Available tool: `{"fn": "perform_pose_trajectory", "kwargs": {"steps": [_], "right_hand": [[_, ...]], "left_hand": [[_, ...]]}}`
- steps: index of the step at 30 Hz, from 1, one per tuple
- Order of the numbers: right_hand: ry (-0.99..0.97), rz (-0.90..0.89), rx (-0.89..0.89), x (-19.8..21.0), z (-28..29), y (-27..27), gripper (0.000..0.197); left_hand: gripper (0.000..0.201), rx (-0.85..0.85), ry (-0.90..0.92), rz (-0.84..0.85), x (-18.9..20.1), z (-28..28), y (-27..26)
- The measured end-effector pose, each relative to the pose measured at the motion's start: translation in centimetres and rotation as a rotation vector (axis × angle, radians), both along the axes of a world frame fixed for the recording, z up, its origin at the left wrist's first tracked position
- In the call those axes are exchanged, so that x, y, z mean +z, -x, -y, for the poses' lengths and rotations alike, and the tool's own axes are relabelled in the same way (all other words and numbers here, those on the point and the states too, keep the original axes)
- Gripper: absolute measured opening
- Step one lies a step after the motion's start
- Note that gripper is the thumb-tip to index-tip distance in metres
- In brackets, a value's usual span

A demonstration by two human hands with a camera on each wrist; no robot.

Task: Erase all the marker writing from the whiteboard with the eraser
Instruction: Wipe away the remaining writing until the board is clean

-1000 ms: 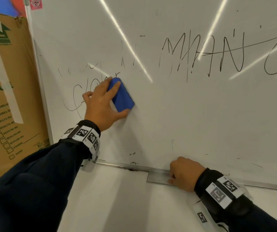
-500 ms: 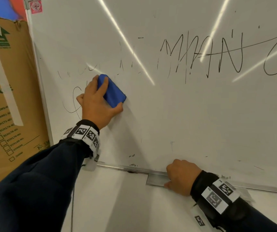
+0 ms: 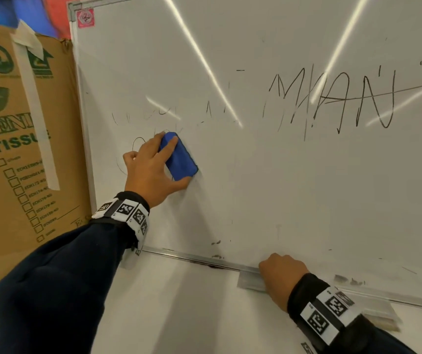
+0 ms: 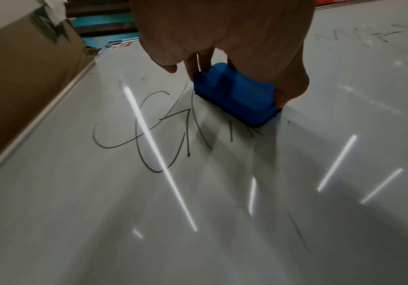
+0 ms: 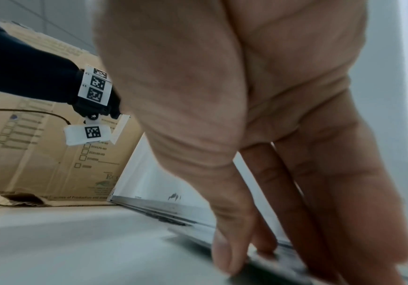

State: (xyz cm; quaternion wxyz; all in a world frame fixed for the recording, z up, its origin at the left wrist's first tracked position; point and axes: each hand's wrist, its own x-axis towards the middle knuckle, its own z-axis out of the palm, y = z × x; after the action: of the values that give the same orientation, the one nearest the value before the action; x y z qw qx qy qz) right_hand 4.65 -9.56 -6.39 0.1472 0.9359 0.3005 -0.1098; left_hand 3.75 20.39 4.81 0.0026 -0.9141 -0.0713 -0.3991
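Observation:
A blue eraser (image 3: 181, 160) lies flat against the whiteboard (image 3: 281, 187), and my left hand (image 3: 165, 166) grips it with the thumb below and fingers over its top. In the left wrist view the eraser (image 4: 234, 94) sits at the edge of black scribbled letters (image 4: 149, 131), which my hand partly hides in the head view. Only a thin loop (image 3: 138, 146) shows left of my fingers. Black letters reading "MAN" (image 3: 332, 103) with a long stroke through them fill the upper right. My right hand (image 3: 279, 272) pinches the metal marker tray (image 3: 249, 279), thumb (image 5: 227, 250) in front.
A tall cardboard box (image 3: 21, 139) stands against the board's left frame. Faint smeared traces (image 3: 164, 113) remain above the eraser. The board's aluminium bottom rail (image 3: 192, 259) runs along the white surface (image 3: 192, 315) below. Dark smudges (image 3: 216, 242) mark the lower board.
My left hand swept the eraser leftward over the lower-left scribble, then slightly down; less of that writing shows beside my fingers. My right hand stayed on the tray.

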Motion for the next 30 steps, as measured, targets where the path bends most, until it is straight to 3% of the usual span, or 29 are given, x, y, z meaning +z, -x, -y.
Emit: {"fn": "perform_pose_trajectory", "kwargs": {"steps": [4,8,9,12,16,18,24,27,30], "right_hand": [[-0.022,0.014,-0.015,0.0,0.0,0.2,0.028],[-0.003,-0.011,-0.004,0.5,-0.6,0.0,0.029],[0.002,-0.015,-0.001,0.6,-0.8,0.0,0.030],[0.005,-0.028,0.018,0.7,-1.8,0.3,0.031],[-0.042,-0.052,0.044,1.1,-3.4,0.7,0.018],[-0.077,-0.035,0.074,1.7,-4.5,0.9,0.014],[-0.464,0.252,0.306,5.2,-8.7,1.1,0.039],[-0.554,0.450,0.422,6.5,-11.2,0.1,0.054],[-0.523,0.580,0.490,7.0,-13.6,-1.3,0.048]], "left_hand": [[0.095,0.119,0.230,0.047,-1.3,-1.0,0.5],[0.095,-0.005,0.025,-0.051,-4.3,-0.5,1.3],[0.095,0.004,0.041,-0.050,-4.7,-0.7,1.4],[0.096,0.100,0.338,0.017,-5.3,-0.5,1.5],[0.095,0.033,0.237,-0.039,-6.8,1.5,1.8],[0.096,-0.021,0.333,-0.038,-7.4,1.4,2.0],[0.097,-0.106,0.619,0.091,-7.9,1.6,1.4],[0.075,-0.125,0.754,0.137,-7.7,1.2,1.6],[0.049,-0.184,0.777,0.163,-7.1,0.0,2.2]]}}
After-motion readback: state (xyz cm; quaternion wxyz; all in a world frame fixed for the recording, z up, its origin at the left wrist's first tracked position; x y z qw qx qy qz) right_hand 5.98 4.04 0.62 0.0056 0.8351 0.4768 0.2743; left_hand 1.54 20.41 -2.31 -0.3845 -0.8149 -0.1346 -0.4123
